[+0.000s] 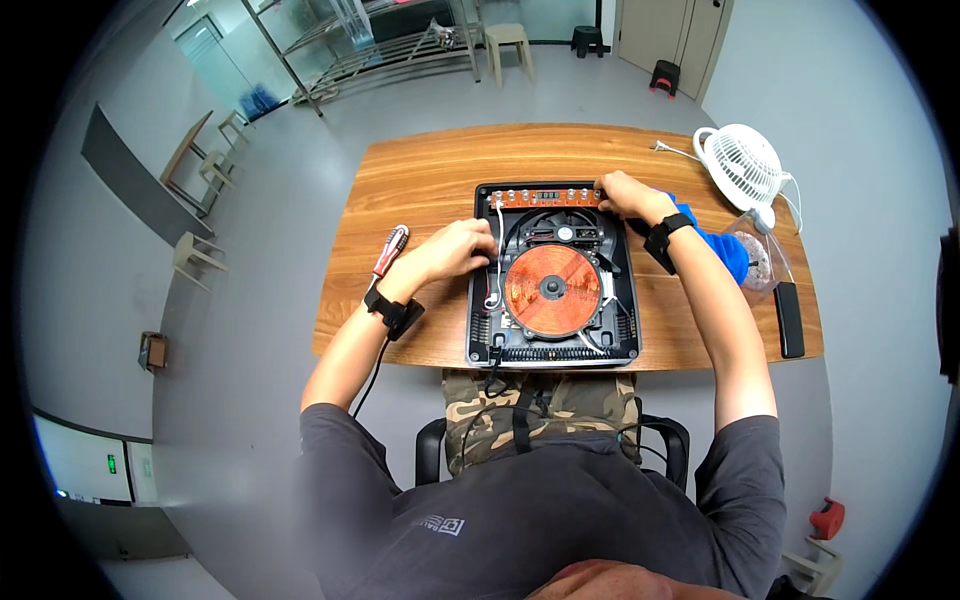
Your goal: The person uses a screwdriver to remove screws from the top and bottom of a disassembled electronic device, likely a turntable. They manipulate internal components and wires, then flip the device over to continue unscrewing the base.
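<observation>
An opened induction cooker (484,345) lies on the wooden table in front of me. Its round copper coil (530,290) sits in the black housing, with a black fan (540,222) partly showing behind it. Along the far edge runs an orange circuit board (530,199). My right hand (628,196) is closed at the board's right end, its fingertips partly hidden. My left hand (461,248) rests over the housing's left edge with curled fingers, beside a white cable (500,250). What those fingers hold, if anything, is hidden.
A red-and-grey screwdriver (391,250) lies left of my left forearm. At the right are a white fan (742,165), a blue cloth (728,250), a clear container (757,255) and a long black object (789,320). The table (420,160) has its near edge at my lap.
</observation>
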Demonstrator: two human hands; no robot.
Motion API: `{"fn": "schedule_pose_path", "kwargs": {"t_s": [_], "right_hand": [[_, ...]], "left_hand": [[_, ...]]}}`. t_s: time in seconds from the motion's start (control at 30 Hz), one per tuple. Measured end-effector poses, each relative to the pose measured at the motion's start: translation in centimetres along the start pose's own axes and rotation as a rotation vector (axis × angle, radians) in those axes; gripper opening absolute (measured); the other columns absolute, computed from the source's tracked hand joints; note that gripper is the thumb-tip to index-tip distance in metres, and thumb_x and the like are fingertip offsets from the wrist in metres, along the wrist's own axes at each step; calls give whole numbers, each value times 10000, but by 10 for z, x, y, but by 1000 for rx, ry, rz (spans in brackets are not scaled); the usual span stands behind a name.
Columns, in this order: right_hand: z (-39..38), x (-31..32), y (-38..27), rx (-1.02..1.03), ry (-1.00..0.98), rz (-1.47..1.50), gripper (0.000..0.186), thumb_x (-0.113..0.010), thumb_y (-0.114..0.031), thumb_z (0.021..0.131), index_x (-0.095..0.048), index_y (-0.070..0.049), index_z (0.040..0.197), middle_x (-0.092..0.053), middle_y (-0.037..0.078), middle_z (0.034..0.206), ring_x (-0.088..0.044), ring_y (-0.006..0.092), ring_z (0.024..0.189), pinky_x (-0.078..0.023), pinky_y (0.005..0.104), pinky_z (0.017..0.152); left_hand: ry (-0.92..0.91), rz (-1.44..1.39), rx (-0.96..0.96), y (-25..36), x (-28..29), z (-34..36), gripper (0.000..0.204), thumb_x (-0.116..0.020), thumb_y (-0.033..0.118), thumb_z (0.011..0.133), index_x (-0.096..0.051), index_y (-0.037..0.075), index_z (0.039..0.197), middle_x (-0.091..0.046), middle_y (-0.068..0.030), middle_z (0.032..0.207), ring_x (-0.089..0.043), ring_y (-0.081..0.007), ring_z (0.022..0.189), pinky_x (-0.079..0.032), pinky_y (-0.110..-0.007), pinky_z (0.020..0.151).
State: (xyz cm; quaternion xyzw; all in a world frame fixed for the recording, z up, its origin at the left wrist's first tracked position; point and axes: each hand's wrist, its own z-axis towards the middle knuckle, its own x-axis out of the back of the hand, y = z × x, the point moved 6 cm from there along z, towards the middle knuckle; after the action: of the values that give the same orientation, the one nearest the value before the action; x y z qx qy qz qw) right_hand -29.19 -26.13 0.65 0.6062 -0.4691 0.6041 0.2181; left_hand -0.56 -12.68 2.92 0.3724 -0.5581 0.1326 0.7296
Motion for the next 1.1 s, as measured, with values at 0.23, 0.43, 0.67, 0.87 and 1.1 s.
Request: {"fn": "schedule_pose_path", "kwargs": {"t_s": [0.23,0.43,0.67,0.87,1.1], "right_hand": [[-1,0,-1,12,34,36,402,-746,-75,875,-644,42,1246,-732,236,1008,-740,299,795,-597,390,724],[4,-4,8,49,60,-57,399,-772,-127,858,-670,23,1213,-729,243,1047,-717,369,958,-569,416,851],[-4,3,1,20,85,-86,414,-756,-157,870,-652,-8,1243,-719,235,1097,-688,381,1051,-544,436,920],[-11,28,-57,223,241,-104,318,-689,-173,878,-671,-58,1174,-678,178,1189,-646,376,1127,-533,476,944],[0,-20,-172,741,49,-77,245,-623,-209,938,-755,-77,1097,-737,142,1082,-688,354,1027,-554,461,890]], "left_hand": [[-155,-16,-3,14,-19,-19,210,-808,173,803,-756,74,980,-641,-86,971,-626,-291,981,-499,-416,885],[-191,18,-48,26,-20,-26,249,-807,307,812,-763,110,957,-634,-58,971,-590,-265,1038,-426,-404,961],[-163,14,-79,25,-29,-30,228,-805,277,820,-750,90,937,-686,-55,906,-617,-255,966,-427,-396,976],[-81,-306,103,25,-12,-30,164,-735,185,874,-699,44,949,-719,-97,843,-692,-242,829,-527,-379,836],[-48,-327,201,19,-7,-38,164,-702,149,900,-677,14,990,-714,-108,843,-700,-217,810,-548,-352,774]]}}
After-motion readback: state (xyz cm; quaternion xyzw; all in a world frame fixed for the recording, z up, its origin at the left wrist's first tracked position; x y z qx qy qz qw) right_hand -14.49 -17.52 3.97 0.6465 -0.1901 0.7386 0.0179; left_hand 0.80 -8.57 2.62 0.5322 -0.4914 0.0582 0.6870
